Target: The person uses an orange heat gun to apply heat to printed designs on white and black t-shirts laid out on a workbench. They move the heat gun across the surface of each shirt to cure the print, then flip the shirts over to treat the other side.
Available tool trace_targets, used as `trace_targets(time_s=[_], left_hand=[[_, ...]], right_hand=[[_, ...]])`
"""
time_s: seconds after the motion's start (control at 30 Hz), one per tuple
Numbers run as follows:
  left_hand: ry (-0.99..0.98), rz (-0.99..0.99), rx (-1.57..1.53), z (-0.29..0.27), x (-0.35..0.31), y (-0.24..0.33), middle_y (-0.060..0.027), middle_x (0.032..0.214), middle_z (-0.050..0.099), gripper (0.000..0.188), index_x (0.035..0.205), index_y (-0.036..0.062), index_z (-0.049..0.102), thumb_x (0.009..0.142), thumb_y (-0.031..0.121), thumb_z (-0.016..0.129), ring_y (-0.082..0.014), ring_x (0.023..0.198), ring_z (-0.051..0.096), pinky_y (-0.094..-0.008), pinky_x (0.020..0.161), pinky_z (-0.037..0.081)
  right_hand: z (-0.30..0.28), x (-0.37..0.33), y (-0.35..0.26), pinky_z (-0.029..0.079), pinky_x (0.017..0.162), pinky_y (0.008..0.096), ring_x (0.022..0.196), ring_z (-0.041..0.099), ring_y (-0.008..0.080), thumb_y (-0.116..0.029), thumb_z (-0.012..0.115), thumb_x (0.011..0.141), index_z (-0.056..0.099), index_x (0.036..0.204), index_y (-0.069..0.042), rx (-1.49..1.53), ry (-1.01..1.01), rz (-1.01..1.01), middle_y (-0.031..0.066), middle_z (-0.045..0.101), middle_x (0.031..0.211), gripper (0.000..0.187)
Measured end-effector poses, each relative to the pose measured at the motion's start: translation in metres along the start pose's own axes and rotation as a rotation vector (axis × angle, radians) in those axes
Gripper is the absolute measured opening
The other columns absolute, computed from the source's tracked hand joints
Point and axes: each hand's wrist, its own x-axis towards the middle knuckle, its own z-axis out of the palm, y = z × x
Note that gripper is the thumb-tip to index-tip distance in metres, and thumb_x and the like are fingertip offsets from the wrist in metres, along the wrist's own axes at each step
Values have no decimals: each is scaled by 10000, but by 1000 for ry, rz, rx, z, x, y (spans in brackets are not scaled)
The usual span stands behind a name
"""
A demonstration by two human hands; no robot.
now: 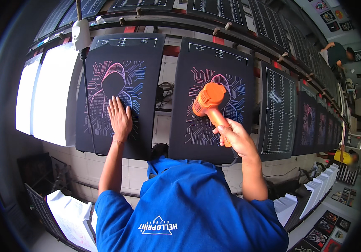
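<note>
My left hand [120, 122] lies flat, fingers stretched, on the print of a black shirt [144, 130], which is spread over a flat board. That print is a hooded figure amid pink and blue circuit lines. In my right hand [238, 138] is an orange heat gun [212, 101], gripped by its handle. It is held over a second black shirt [180, 147] with the same print, on the board to the right. The gun's body hides part of the hooded figure. Whether its nozzle touches the fabric I cannot tell.
A white plug box [80, 35] hangs at upper left, its dark cable [88, 101] running down across the left shirt. White boards [56, 92] stand further left. At right is a dark board with white ruled marks [278, 113]. Two other people [338, 54] are at far right.
</note>
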Motion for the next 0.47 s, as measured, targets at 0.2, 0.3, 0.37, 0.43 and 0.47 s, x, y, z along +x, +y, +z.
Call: trace_targets(time_s=[0.2,0.3,0.37,0.43,0.47], left_hand=[[36,2,25,20,44,15,-234,1521,267,612,1441,-62,297,994,348,373,-366,1436,197,-469,1176,121],[20,48,21,20,45,35,-234,1517,276,610,1438,-72,295,992,338,367,-368,1435,200,-468,1175,124],[15,87,-7,17,39,45,-239,1514,276,610,1437,-73,294,989,333,374,-371,1433,203,-466,1175,125],[-23,116,-35,14,30,53,-235,1520,266,612,1438,-72,292,988,333,379,-373,1433,201,-467,1176,122],[-34,113,-55,16,26,58,-219,1527,263,626,1447,-71,273,987,339,384,-372,1437,191,-470,1178,112]], right_hand=[[-10,17,2,487,576,230,625,539,66,-225,556,962,519,1178,24,-73,77,-115,47,603,898,331],[-11,8,3,493,587,237,628,545,70,-228,553,966,508,1216,33,-95,45,-69,54,610,914,364],[-12,-8,4,496,591,239,629,549,73,-229,556,963,504,1231,36,-108,-11,-16,58,614,923,380],[-16,-24,4,500,596,242,629,553,76,-232,563,960,498,1250,38,-132,-80,40,63,618,934,402],[-19,-26,11,507,601,252,632,562,86,-247,592,947,465,1295,34,-90,-83,66,71,622,941,465]])
